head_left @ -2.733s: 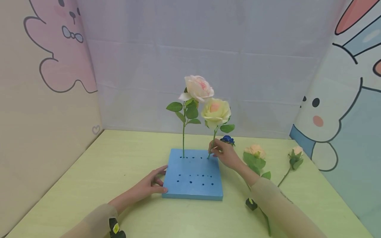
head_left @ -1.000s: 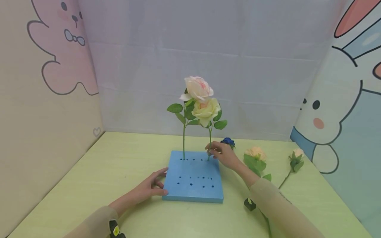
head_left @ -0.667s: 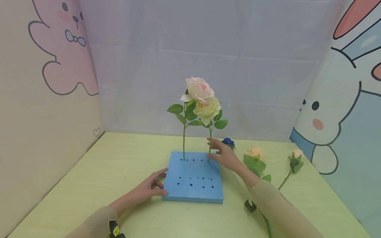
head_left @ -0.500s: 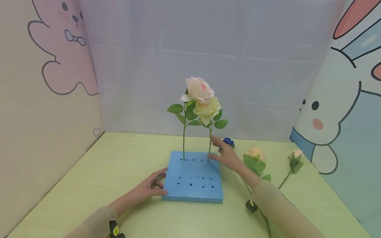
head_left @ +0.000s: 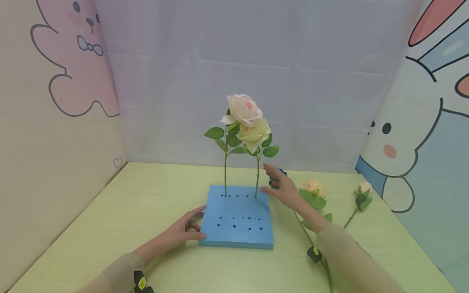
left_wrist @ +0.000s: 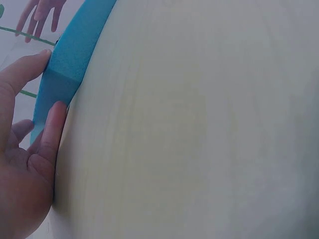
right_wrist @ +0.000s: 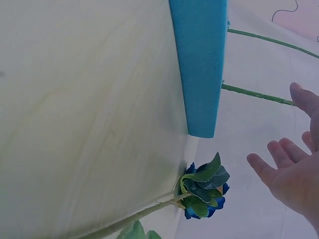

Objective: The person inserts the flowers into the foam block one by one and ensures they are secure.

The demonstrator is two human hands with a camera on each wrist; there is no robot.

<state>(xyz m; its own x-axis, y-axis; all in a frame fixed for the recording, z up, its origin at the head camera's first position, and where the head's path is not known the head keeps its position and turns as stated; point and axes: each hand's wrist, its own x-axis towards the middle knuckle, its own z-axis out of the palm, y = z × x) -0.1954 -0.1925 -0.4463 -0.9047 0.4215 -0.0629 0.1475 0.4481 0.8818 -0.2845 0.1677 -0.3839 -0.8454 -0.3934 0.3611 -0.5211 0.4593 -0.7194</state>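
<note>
My left hand [head_left: 179, 234] rests against the left side of a blue foam board [head_left: 238, 209] with rows of holes. In the left wrist view, its thumb [left_wrist: 37, 62] touches the board's edge and a finger lies along the side. A pale pink rose [head_left: 243, 110] and a yellow rose [head_left: 253, 136] stand upright in the back row of holes. Just right of the yellow rose's stem [head_left: 257, 175], my right hand [head_left: 287, 193] hovers with fingers spread, holding nothing. Behind it lies a blue rose [right_wrist: 204, 194], partly hidden by the hand in the head view.
On the table [head_left: 146, 195] to the right lie a peach rose [head_left: 314, 188] and a peach rosebud [head_left: 363, 197], their stems partly under my right forearm. A white cloth [head_left: 205, 81] hangs behind, and cartoon panels [head_left: 395, 142] flank both sides.
The right hand has let go of the yellow rose's stem and drawn away to the right. The yellow rose now stands on its own, straighter than at first. My left hand stays put.
</note>
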